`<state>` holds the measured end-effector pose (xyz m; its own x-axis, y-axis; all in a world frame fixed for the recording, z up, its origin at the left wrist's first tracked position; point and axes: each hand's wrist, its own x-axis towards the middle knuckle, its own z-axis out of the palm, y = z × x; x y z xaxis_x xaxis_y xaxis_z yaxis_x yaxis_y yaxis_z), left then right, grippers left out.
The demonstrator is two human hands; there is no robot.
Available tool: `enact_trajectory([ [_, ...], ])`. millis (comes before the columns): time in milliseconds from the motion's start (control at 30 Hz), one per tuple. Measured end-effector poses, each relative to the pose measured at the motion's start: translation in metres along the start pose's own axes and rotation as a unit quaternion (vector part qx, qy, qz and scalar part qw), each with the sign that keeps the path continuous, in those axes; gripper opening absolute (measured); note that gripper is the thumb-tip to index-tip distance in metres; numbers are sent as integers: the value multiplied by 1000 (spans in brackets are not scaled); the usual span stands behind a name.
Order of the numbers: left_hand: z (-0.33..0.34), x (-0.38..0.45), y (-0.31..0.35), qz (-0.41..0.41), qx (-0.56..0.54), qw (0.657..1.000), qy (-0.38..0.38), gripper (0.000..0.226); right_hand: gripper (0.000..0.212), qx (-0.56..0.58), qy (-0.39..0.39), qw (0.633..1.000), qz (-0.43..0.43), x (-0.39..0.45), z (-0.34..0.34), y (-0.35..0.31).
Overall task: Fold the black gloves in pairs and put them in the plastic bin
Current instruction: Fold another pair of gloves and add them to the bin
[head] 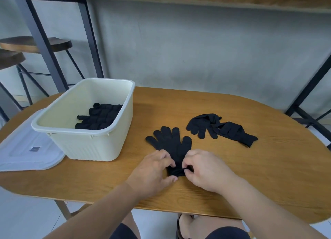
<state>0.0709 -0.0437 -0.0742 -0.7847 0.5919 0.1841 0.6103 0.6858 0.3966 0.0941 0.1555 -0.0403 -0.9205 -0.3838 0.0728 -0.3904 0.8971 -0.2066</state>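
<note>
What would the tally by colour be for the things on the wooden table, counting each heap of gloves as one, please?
Black: 3, the flat gloves both hands grip at the cuff, the loose gloves to the right, and the folded gloves in the bin.
Cream: 1, the plastic bin.
Translucent white: 1, the lid beside the bin.
Total: 5.

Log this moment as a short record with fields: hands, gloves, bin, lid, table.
left hand: pinches the cuff of the flat glove
right hand: pinches the same cuff from the other side
flat glove: spread on the wooden table, fingers pointing away from the person
loose gloves: crumpled heap to the right, untouched
plastic bin: cream, open, left of the flat glove
folded gloves: inside the bin
lid: translucent, lying flat to the bin's left, partly under it
</note>
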Motion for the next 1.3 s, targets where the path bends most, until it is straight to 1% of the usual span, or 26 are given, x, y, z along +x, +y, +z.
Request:
enact_trajectory([
  [100, -4, -2, 3, 20, 19, 1000, 3, 40, 24, -3, 2, 1000, -11, -4, 3, -3],
  [233, -7, -3, 6, 61, 70, 996, 9, 41, 30, 14, -8, 1000, -8, -10, 1, -3],
  [333, -7, 3, 7, 82, 105, 991, 15, 35, 28, 8, -5, 1000, -6, -10, 2, -4],
  [433, -9, 7, 8, 78, 104, 991, 31, 32, 24, 7, 11, 1000, 6, -6, 3, -7],
  [533, -7, 6, 6, 84, 89, 992, 16, 35, 14, 61, 24, 996, 54, -4, 5, -9],
  [600, -5, 4, 6, 87, 81, 993, 15, 24, 8, 109, 23, 990, 80, -8, 4, -9],
  [633, -5, 3, 5, 86, 76, 993, 23, 19, 11, 125, 18, 989, 78, -11, 3, -10],
  [667, -4, 2, 5, 79, 67, 994, 30, 17, 19, 131, 7, 989, 69, -14, 3, -11],
  [733, -3, 1, 5, 58, 34, 997, 38, 16, 33, 96, -12, 994, 41, -20, 2, -13],
  [833, 0, -1, 5, 49, -7, 998, 38, 15, 30, 36, 16, 999, 17, -23, 6, -12],
  [967, 1, -10, 4, 25, -39, 999, 28, 18, 31, 44, 25, 999, 11, -27, 12, -11],
  [1000, 0, -10, 4, 14, -51, 998, 27, 17, 30, 57, 23, 998, 22, -27, 11, -11],
  [1067, -3, -9, 5, -23, -71, 997, 27, 17, 21, 125, 11, 990, 67, -24, 8, -13],
  [1133, -7, -6, 5, -72, -90, 993, 22, 16, 12, 225, -12, 966, 124, -19, 5, -13],
  [1167, -8, -4, 5, -91, -104, 990, 21, 15, 12, 254, -16, 956, 143, -16, 4, -13],
  [1300, -7, 8, 8, -143, -122, 982, 26, 19, 14, 300, -2, 932, 204, -4, 6, -11],
])
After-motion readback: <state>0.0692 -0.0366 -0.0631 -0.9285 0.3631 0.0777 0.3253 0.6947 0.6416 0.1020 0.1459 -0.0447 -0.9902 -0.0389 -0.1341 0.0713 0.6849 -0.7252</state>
